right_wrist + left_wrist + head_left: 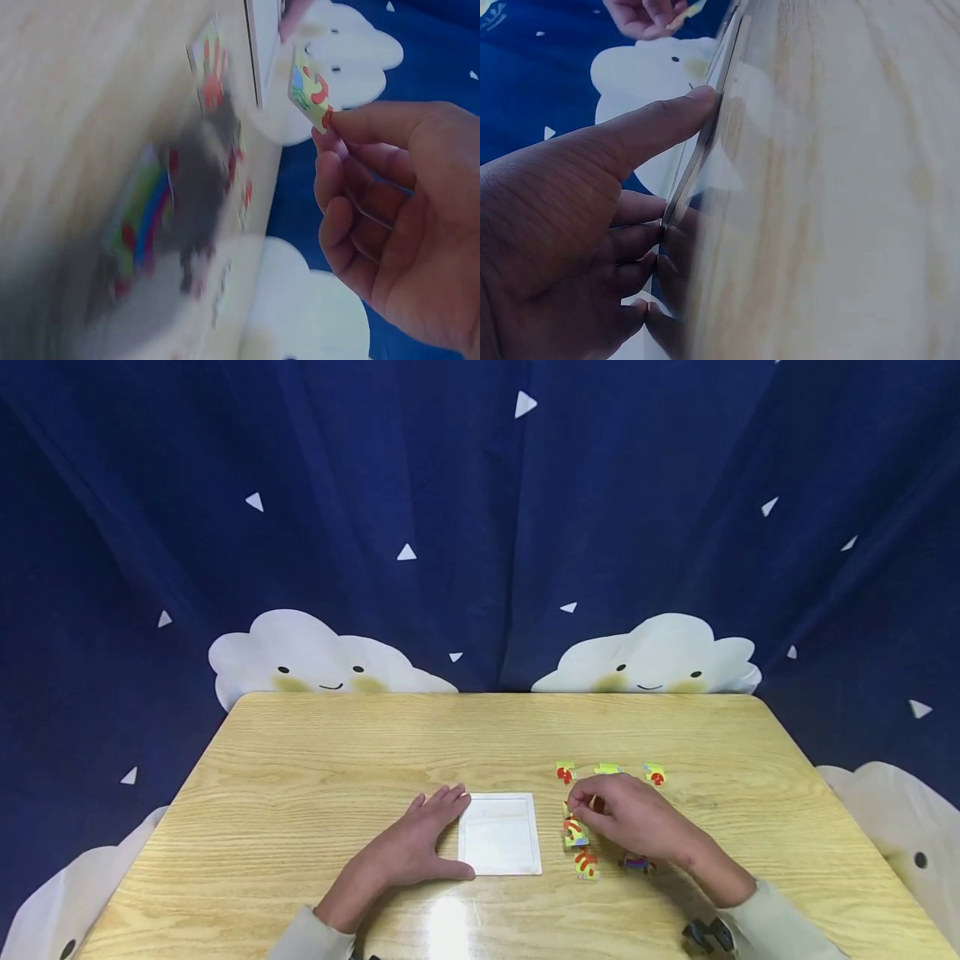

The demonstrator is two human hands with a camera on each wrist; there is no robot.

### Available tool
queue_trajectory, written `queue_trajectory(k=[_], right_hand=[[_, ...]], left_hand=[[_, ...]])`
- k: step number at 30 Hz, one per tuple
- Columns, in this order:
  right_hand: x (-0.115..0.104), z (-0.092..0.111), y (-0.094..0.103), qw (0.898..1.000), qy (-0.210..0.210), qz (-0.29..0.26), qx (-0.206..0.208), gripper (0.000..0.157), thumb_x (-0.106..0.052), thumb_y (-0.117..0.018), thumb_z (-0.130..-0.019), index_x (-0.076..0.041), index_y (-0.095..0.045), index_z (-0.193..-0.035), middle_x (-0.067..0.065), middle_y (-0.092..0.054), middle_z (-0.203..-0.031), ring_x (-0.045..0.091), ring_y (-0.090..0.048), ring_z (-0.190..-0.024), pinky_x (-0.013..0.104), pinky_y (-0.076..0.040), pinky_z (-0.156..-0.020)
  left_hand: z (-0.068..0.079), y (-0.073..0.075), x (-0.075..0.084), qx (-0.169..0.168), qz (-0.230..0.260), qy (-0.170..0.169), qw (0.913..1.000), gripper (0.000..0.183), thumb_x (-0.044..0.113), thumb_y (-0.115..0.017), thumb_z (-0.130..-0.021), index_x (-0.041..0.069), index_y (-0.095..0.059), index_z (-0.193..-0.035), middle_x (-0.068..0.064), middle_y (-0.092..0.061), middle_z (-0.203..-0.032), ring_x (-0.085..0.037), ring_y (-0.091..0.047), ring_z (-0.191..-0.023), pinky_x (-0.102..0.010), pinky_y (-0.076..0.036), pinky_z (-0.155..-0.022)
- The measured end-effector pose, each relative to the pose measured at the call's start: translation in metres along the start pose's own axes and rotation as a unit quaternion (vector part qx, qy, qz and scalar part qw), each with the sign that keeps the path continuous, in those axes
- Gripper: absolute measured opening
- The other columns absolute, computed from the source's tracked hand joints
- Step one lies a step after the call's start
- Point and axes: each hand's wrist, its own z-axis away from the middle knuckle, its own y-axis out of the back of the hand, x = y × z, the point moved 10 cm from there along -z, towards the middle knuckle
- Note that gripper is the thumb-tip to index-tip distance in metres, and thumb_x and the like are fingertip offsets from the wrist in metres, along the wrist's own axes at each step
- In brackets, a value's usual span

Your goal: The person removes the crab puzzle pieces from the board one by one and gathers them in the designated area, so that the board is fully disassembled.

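Observation:
A square white puzzle tray (pixel 536 837) lies flat at the middle of the table. My left hand (pixel 412 850) rests at its left side, thumb by the near corner and straight fingers by the far one; in the left wrist view the thumb and fingers touch the tray's edge. My right hand (pixel 641 817) pinches a yellow, red and blue puzzle piece (pixel 309 88) between thumb and forefinger. It holds the piece above the table, just right of the tray. Beneath are a yellow-red piece (pixel 587 865) and a rainbow-striped piece (pixel 637 863); the hand partly hides others.
Farther back on the wooden table (pixel 337 743) lie three more puzzle pieces: a left one (pixel 565 773), a middle one (pixel 608 768) and a right one (pixel 655 774). A dark blue curtain (pixel 465 510) with white clouds hangs behind the table.

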Motion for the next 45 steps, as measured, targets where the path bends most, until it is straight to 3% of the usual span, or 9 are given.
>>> queue_trajectory(k=[10,19,28,34,45], right_hand=[[0.029,0.025,0.029,0.999,-0.025,0.005,-0.03,0.016,-0.015,-0.067,-0.101,-0.025,-0.07,-0.089,-0.015,-0.063,-0.077,0.003,-0.059,-0.071,0.026,-0.049,-0.062],[0.054,0.046,0.04,0.998,-0.031,-0.022,-0.051,0.013,-0.014,-0.068,-0.101,-0.022,-0.07,-0.091,-0.014,-0.064,-0.081,0.003,-0.06,-0.075,0.025,-0.049,-0.064],[0.075,0.065,0.041,0.995,-0.03,-0.065,-0.073,0.014,-0.012,-0.067,-0.101,-0.02,-0.07,-0.09,-0.011,-0.066,-0.081,0.003,-0.055,-0.069,0.024,-0.046,-0.057],[0.091,0.078,0.038,0.987,-0.046,-0.11,-0.109,0.017,-0.005,-0.065,-0.1,-0.017,-0.068,-0.088,-0.012,-0.061,-0.078,0.001,-0.05,-0.067,0.024,-0.042,-0.055],[0.103,0.085,0.03,0.982,-0.035,-0.136,-0.124,0.015,-0.002,-0.066,-0.098,-0.014,-0.069,-0.09,-0.011,-0.06,-0.08,0.0,-0.051,-0.071,0.024,-0.043,-0.056]], left_hand=[[0.0,-0.001,-0.001,-0.006,0.004,0.006,1.0,0.1,0.052,-0.082,-0.083,0.001,-0.038,-0.157,-0.016,-0.028,-0.166,-0.035,-0.018,-0.154,-0.056,-0.011,-0.122],[-0.001,-0.001,-0.002,-0.009,-0.003,0.005,0.9999,0.1,0.053,-0.081,-0.084,0.001,-0.037,-0.158,-0.016,-0.027,-0.166,-0.035,-0.018,-0.154,-0.056,-0.009,-0.122],[-0.002,-0.001,-0.002,-0.008,-0.001,0.004,1.0,0.1,0.053,-0.081,-0.084,0.001,-0.037,-0.158,-0.015,-0.027,-0.167,-0.034,-0.018,-0.154,-0.056,-0.01,-0.122],[-0.002,-0.001,-0.001,-0.008,0.0,0.002,1.0,0.101,0.053,-0.082,-0.084,0.001,-0.037,-0.158,-0.016,-0.027,-0.166,-0.035,-0.018,-0.154,-0.056,-0.01,-0.122],[-0.001,-0.001,-0.003,-0.009,0.002,0.006,0.9999,0.1,0.052,-0.081,-0.084,0.002,-0.037,-0.158,-0.015,-0.027,-0.167,-0.034,-0.018,-0.154,-0.055,-0.009,-0.122]])
